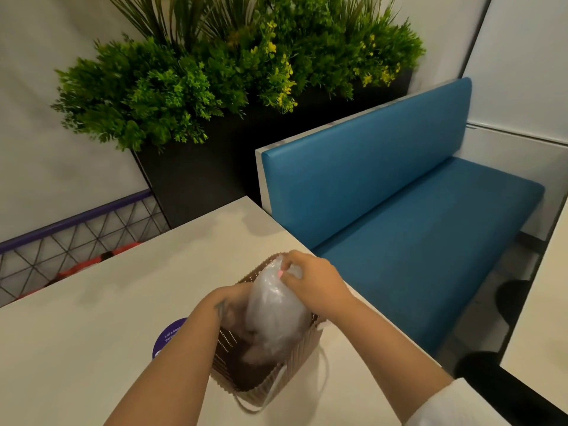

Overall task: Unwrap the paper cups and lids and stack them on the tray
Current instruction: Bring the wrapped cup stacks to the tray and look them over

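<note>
Right hand is at the top of a clear plastic-wrapped bundle, fingers curled and pinching the gathered wrap at its upper end. Left hand is lower and to the left of the right hand, reaching down into a brown perforated basket; it lies against the near-left side of the bundle, but the wrap and motion blur hide its fingers, so whether it grips cannot be determined. Bundle stands tilted in the basket, its upper end rising above the rim beneath the right hand, its lower end down inside beside the left hand. Contents of the wrap are too blurred to identify as cups or lids. Basket rests on a pale table, with a thin white handle loop hanging at its near-right side, below the right forearm. Purple round sticker lies on the table just left of the left forearm, partly covered by it. Beyond the right hand, off the table's far edge, is a blue padded bench. Beyond both hands stands a dark planter holding green foliage.
</note>
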A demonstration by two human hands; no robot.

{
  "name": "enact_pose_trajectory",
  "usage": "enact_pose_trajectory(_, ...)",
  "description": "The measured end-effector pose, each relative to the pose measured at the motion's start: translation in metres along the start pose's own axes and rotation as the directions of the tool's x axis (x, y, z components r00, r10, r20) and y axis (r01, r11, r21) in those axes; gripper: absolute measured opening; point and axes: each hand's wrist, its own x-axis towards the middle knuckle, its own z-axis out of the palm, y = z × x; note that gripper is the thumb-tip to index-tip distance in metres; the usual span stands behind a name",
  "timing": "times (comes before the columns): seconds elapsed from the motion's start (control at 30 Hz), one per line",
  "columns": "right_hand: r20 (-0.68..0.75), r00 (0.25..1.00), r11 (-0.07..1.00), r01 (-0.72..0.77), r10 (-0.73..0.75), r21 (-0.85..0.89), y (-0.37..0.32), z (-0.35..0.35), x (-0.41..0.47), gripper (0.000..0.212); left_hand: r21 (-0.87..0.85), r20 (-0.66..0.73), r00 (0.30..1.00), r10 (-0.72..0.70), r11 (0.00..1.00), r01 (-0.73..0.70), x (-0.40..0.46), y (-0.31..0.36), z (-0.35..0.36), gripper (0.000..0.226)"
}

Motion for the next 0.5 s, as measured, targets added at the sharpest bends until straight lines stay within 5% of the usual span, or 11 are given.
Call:
enact_pose_trajectory(0.17, 0.052, 0.997, 0.972, 0.040, -0.054, 0.230, -0.008, -0.017, -0.007, 0.019, -0.193, 0.014, 0.997, 0.075, 0.979, -0.071, -0.032, 0.006, -0.001, 0.047)
enact_pose_trajectory(0.33, -0.033, 0.989, 0.896, 0.144, -0.143, 0.420, -0.023, -0.030, -0.016, 0.064, -0.405, 0.016, 0.984, 0.177, 0.901, -0.156, -0.035, 0.009, 0.003, 0.049)
enact_pose_trajectory(0.5, -0.148, 0.989, 0.791, 0.116, -0.032, 0.601, -0.024, -0.039, -0.016, 0.102, -0.568, 0.033, 0.949, 0.314, 0.787, -0.241, -0.038, 0.026, 0.017, 0.058)
